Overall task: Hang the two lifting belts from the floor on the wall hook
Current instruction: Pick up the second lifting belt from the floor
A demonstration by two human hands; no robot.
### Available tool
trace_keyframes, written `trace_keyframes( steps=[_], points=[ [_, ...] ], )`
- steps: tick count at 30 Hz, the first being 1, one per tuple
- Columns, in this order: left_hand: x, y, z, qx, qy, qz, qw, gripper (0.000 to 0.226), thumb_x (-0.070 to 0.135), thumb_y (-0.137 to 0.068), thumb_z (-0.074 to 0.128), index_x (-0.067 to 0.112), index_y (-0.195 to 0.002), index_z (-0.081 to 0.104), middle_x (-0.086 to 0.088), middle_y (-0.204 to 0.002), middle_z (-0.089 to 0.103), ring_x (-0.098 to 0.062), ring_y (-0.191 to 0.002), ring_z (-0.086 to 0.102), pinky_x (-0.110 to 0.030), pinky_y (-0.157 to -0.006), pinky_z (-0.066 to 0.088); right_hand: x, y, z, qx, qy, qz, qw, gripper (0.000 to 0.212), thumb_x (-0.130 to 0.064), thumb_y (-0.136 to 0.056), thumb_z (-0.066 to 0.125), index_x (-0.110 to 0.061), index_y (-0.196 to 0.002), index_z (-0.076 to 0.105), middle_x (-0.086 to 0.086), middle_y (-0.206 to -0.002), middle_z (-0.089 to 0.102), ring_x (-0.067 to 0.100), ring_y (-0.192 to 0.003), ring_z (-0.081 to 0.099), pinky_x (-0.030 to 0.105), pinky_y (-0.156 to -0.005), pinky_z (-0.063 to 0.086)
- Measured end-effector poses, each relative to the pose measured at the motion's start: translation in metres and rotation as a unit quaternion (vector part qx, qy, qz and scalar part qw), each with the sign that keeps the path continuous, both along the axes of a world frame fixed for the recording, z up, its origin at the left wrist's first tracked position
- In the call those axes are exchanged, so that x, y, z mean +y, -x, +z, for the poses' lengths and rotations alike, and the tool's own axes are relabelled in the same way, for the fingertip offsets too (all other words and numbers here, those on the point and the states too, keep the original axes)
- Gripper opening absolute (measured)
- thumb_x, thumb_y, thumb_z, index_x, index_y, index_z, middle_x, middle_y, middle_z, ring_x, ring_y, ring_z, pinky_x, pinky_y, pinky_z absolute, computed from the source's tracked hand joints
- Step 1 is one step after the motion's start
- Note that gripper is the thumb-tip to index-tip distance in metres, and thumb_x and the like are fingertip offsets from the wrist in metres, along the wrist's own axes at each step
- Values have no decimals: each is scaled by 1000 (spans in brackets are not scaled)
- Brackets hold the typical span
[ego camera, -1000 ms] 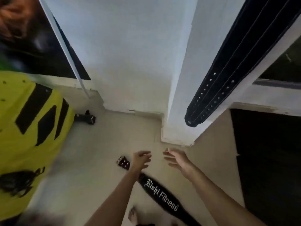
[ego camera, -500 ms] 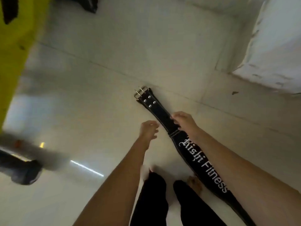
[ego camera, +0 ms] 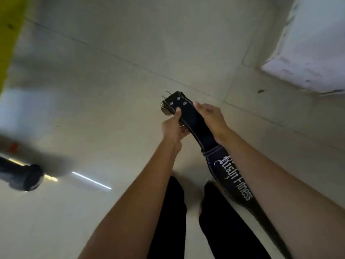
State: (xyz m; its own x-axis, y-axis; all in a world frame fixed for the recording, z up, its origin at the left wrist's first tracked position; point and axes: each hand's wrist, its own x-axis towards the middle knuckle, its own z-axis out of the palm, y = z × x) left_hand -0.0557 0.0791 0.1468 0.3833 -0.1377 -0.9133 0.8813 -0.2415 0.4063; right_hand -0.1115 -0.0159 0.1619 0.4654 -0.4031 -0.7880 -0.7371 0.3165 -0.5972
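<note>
A black lifting belt (ego camera: 231,176) with white lettering runs from the centre of the view down to the lower right. Its buckle end (ego camera: 170,104), with silver rivets, is lifted off the pale tiled floor. My left hand (ego camera: 172,128) grips the strap's left edge just behind the buckle, thumb on top. My right hand (ego camera: 211,120) holds the strap's right edge beside it. The wide lettered part hangs down beside my right forearm, and its far end leaves the view. The other belt and the wall hook are out of view.
The base of a white wall or pillar (ego camera: 306,53) stands at the upper right. A blurred dark bar end (ego camera: 24,176) lies on the floor at the left. Yellow equipment (ego camera: 9,34) fills the upper left edge. My dark-trousered legs (ego camera: 171,217) stand below my hands.
The view swung down from the wall to the floor. My right hand reached the belt, then both hands took hold near the buckle and raised that end off the floor.
</note>
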Motion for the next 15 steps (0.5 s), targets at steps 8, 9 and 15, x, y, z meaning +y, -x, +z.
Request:
trace_keyframes(
  steps=[8,9,15],
  points=[
    [-38,54,364,-166,131,-173,962,19,23,-93,55,10,-84,63,-8,-80,66,-20,-71,64,-28,-61,56,-16,76,370,-90,20,-181,979,23,-26,-92,54,-11,-101,68,10,-93,69,20,-77,66,35,-81,56],
    [-35,68,402,-192,158,-200,948,14,17,-91,59,8,-81,64,-8,-78,64,-18,-71,60,-29,-65,53,-17,88,409,-114,32,-210,971,19,-29,-91,55,-16,-92,69,9,-91,69,23,-81,66,41,-86,54],
    [-32,107,567,-327,245,-302,861,10,7,-84,66,7,-74,66,9,-55,67,-3,-52,62,-17,-54,50,-4,161,548,-264,70,-227,935,38,-32,-94,48,-1,-112,62,21,-108,67,10,-80,69,29,-75,58]
  ],
)
